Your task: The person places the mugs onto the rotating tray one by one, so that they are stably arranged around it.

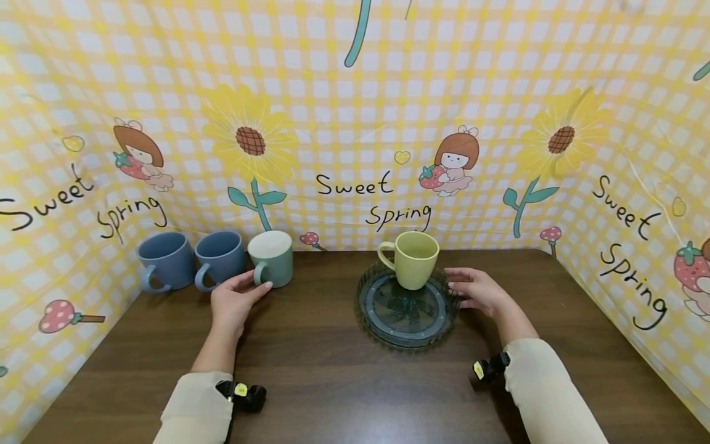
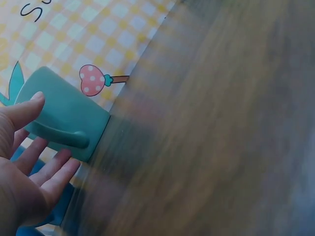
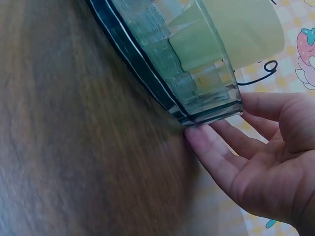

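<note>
My left hand (image 1: 233, 302) reaches to the teal mug (image 1: 280, 262), its thumb and fingers spread on either side of the handle. In the left wrist view those fingers (image 2: 59, 172) are fairly straight, right by the mug handle (image 2: 61, 135). My right hand (image 1: 482, 293) is at the right side of a dark clear round tray (image 1: 407, 333) with an upright ribbed rim. The right wrist view shows its fingertips (image 3: 197, 137) touching the tray's outer wall low down, the thumb near the rim. A yellow-green mug (image 1: 416, 262) stands upright in the tray, handle to the left.
Two blue mugs (image 1: 166, 262) stand left of the teal one, handles towards the front left. A yellow checked cloth (image 1: 355, 117) hangs behind and along both sides of the brown wooden table (image 1: 333, 382). Small black cameras (image 1: 249, 394) are strapped at both wrists.
</note>
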Demonstrator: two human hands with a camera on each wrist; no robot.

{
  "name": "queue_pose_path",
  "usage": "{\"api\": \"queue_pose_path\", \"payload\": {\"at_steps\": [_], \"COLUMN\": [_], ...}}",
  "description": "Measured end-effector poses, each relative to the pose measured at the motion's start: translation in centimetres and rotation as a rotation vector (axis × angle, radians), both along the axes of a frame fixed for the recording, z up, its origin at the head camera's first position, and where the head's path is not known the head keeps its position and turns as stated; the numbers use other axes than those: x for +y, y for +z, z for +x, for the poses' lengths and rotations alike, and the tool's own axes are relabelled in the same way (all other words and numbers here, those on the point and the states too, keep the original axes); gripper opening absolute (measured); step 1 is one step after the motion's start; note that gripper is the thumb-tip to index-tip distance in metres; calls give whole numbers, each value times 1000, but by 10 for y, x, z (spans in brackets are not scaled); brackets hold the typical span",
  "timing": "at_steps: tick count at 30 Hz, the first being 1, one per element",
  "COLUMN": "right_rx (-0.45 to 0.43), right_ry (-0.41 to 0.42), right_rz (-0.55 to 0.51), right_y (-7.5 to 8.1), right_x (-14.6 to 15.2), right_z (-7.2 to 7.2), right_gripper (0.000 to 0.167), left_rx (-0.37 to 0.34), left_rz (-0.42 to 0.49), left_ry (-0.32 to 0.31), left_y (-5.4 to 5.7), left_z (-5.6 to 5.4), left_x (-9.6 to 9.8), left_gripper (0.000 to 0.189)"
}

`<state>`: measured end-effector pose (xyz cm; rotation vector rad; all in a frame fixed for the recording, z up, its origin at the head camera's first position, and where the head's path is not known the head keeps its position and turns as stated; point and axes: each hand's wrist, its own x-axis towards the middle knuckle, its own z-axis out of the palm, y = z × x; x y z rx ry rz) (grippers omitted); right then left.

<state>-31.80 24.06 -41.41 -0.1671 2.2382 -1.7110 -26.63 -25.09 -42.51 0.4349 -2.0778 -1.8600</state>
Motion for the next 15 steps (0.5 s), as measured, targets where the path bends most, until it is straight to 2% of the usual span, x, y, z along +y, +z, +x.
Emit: {"api": "queue_pose_path", "payload": {"at_steps": [6, 15], "right_rx": [25, 35], "right_ry": [-16, -43], "right_rz": [31, 21], "right_y": [-1, -4], "right_x": [-2, -3], "right_z": [-1, 2], "right_gripper": [49, 47], "left_rx": [19, 75], "left_rz": [18, 134], "left_ry": [56, 82], "left_y": [0, -1], "left_z": [-6, -7], "left_x": [5, 6], "left_gripper": [49, 38]}}
